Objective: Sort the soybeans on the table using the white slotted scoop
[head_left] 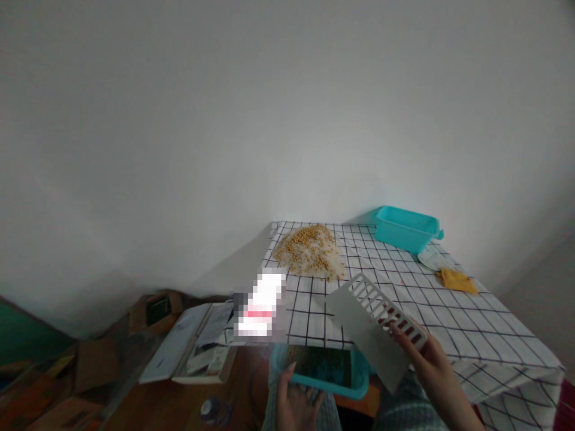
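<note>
My left hand (pixel 296 402) grips the near rim of a teal plastic tub (pixel 335 388), thumb over the edge and fingers curled below. The tub is just off the table's front edge, with small dark greenish-brown grains (pixel 309 358) spread inside. In my right hand (pixel 426 359) is a thin white slotted board (pixel 359 320), tilted, with a row of long slots along its upper edge. My fingers close round its slotted right end. Beyond the board, a pile of white grains and yellow beans (pixel 309 250) lies on the checked tablecloth (pixel 372 257).
Another teal tub (pixel 406 230) stands at the back right of the table. Beside it lie a pale cloth or bag (pixel 435 259) and a yellow cloth (pixel 457 280). A blurred-out screen (pixel 263 302) rests at the left edge. An open white box (pixel 197 347) and cardboard boxes are lower left.
</note>
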`<state>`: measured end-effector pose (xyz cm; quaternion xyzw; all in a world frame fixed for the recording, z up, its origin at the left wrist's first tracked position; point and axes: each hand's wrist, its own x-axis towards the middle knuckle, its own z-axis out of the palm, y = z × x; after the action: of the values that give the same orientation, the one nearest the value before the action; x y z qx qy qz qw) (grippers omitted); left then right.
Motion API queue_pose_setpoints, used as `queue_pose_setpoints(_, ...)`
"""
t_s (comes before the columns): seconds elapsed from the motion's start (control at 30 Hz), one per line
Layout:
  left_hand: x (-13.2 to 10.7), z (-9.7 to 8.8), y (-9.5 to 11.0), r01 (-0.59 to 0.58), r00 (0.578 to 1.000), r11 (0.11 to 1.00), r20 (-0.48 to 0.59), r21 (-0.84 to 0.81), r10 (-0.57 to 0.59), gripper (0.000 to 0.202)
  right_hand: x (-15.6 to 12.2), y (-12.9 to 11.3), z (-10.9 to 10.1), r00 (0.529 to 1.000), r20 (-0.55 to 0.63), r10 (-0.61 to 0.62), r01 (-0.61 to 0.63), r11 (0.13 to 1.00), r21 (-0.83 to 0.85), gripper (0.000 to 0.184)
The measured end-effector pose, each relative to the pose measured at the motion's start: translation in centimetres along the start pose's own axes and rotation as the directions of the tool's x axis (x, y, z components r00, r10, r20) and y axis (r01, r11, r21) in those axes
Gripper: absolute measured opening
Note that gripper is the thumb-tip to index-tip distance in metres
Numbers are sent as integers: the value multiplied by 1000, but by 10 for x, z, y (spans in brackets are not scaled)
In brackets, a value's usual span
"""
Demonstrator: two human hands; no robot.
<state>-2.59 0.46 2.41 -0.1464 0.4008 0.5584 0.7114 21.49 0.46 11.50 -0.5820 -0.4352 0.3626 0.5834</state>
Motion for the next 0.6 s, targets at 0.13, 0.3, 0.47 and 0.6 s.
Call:
queue_pose_setpoints(0.13,-3,3,3,14,1000,1000,14,5,-15,23,65,-13,-18,1000,-12,-27,27,999,-45,42)
queue_pose_setpoints(0.3,-1,2,3,68,998,998,16,-2,-68,20,127,-27,-16,966,166,-198,217,971,-100,42)
queue_pose_setpoints(0.47,3,1,-2,47,999,999,-21,-7,-47,22,135,-31,-13,890,331,-313,400,884,-241,39)
queue_pose_setpoints(0.6,6,-3,-5,12,1000,1000,-15,-6,-12,25,130,-29,-16,858,378,-349,464,841,-276,34)
